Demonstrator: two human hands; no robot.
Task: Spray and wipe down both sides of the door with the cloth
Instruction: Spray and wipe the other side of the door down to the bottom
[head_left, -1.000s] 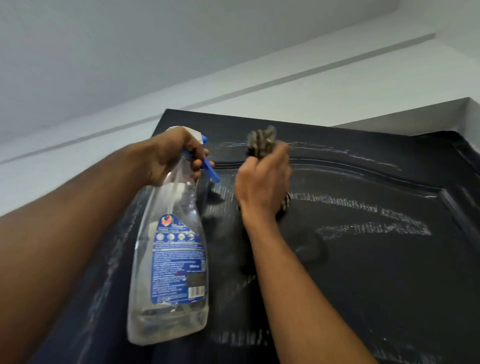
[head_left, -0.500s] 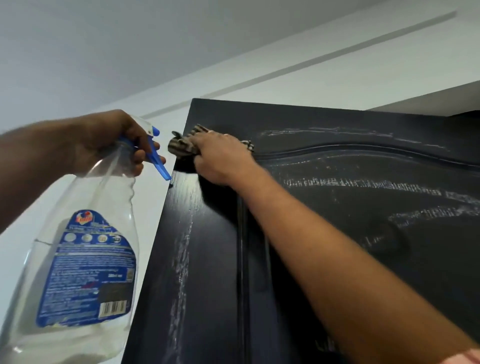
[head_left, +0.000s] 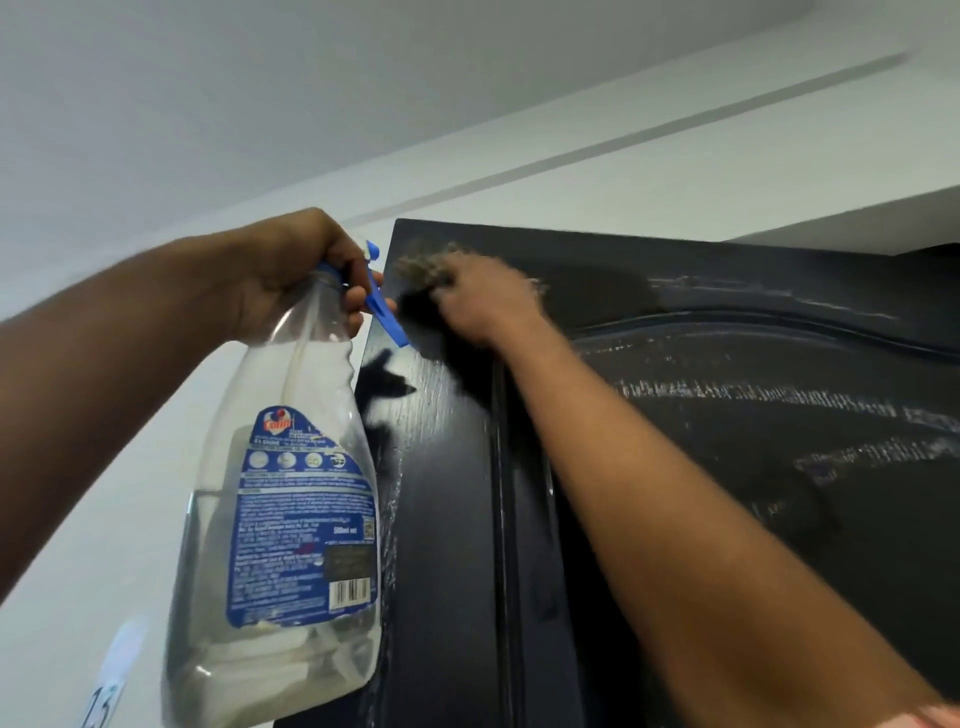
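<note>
2 bare arms reach upward. The left hand (head_left: 291, 270), wrist bent, has its fingers curled round the neck of a bottle (head_left: 291, 519). The right hand (head_left: 483, 301), blurred, grips a cloth (head_left: 423, 265), with its forearm stretched out straight.

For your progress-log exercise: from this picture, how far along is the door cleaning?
Done: spraying here, as whitish streaks lie across the door on its upper panel. In hand: the right hand grips the cloth against the top left corner; the left hand holds the spray bottle. Left: wiping those streaks, and the other side, not in view.
</note>
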